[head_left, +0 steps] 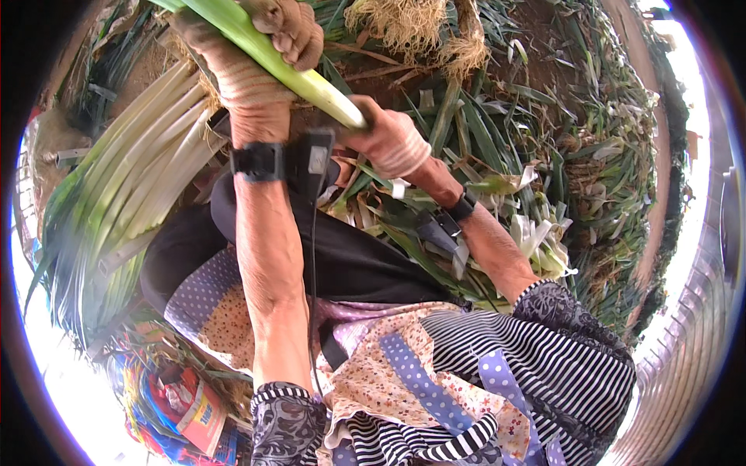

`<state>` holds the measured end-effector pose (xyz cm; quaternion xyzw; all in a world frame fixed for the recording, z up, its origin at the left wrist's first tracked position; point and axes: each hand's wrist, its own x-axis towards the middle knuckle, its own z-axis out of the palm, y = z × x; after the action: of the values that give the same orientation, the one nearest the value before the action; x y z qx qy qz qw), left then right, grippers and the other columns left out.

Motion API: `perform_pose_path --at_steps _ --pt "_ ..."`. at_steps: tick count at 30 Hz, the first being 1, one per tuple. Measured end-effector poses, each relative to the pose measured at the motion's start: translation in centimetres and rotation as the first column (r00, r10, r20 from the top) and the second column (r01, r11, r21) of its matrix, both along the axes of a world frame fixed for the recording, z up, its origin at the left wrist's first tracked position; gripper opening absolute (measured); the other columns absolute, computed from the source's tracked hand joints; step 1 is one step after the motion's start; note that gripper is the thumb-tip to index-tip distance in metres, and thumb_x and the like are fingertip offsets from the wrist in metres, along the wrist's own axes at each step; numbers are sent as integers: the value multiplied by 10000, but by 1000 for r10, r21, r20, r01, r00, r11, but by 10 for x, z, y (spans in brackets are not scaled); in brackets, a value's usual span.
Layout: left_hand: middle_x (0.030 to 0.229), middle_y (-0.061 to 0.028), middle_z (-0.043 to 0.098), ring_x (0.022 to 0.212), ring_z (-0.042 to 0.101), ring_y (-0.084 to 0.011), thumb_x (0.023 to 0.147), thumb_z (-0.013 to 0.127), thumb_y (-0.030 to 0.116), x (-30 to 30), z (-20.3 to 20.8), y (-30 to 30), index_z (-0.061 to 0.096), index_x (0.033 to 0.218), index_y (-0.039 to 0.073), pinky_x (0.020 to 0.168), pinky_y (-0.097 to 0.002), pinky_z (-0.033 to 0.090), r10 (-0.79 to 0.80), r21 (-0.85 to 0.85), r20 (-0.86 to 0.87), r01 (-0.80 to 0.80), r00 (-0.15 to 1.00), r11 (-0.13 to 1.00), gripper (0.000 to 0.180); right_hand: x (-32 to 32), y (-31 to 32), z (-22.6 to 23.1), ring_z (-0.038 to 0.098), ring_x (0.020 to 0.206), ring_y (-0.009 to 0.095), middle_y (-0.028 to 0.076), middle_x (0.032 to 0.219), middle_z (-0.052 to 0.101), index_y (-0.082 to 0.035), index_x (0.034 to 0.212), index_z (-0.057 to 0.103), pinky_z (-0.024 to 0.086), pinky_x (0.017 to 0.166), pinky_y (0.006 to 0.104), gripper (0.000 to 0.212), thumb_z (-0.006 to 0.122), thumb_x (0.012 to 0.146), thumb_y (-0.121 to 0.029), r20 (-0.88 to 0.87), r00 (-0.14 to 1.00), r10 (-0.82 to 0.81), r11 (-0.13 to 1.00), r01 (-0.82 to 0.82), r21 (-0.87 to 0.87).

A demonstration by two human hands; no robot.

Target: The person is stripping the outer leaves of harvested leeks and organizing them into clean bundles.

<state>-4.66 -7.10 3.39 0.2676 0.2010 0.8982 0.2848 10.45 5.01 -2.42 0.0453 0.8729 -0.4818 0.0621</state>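
A leek (268,58) lies slantwise across the top of the view, green toward the upper left and pale at its lower right end. My left hand (252,66), in a soiled knitted glove, is closed around its middle, with the fingers curled over the stalk. At the pale end, my right hand (388,140), also gloved, is closed against the tip; some of its fingers are hidden behind the stalk. To the left lies a thick bundle of leeks (136,167), white stalks up and green leaves down. Another clump with shaggy roots (404,27) lies beyond my hands.
Leek leaves and trimmings (536,155) litter the ground ahead and right. Peeled scraps (536,237) pile beside my right forearm. A black cable (313,233) runs down from my left wrist strap (259,161). At lower left stands a blue and red container (179,404).
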Motion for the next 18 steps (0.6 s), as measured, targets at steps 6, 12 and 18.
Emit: perform_pose_path --at_steps 6,12,18 --pt "547 27 381 471 360 -82 665 520 786 -13 1 -11 502 641 144 398 -215 311 -88 126 -72 96 994 987 642 152 71 -114 592 852 313 130 924 609 -124 1093 579 471 742 417 428 688 743 -344 568 817 102 696 -467 546" --pt "559 4 389 496 345 -101 710 348 826 -10 0 -24 470 636 127 431 -232 278 69 0 120 -69 990 998 714 200 103 -87 586 950 324 144 985 611 -113 1126 564 475 816 426 505 678 734 -412 523 822 -226 778 -171 604" --pt "536 -14 396 474 340 -122 715 188 843 -31 -6 -27 448 603 123 429 -240 241 190 -155 151 -166 970 974 774 133 76 1 544 1056 324 168 1158 548 -126 1276 476 470 854 399 732 750 670 -430 61 972 -225 872 174 457"
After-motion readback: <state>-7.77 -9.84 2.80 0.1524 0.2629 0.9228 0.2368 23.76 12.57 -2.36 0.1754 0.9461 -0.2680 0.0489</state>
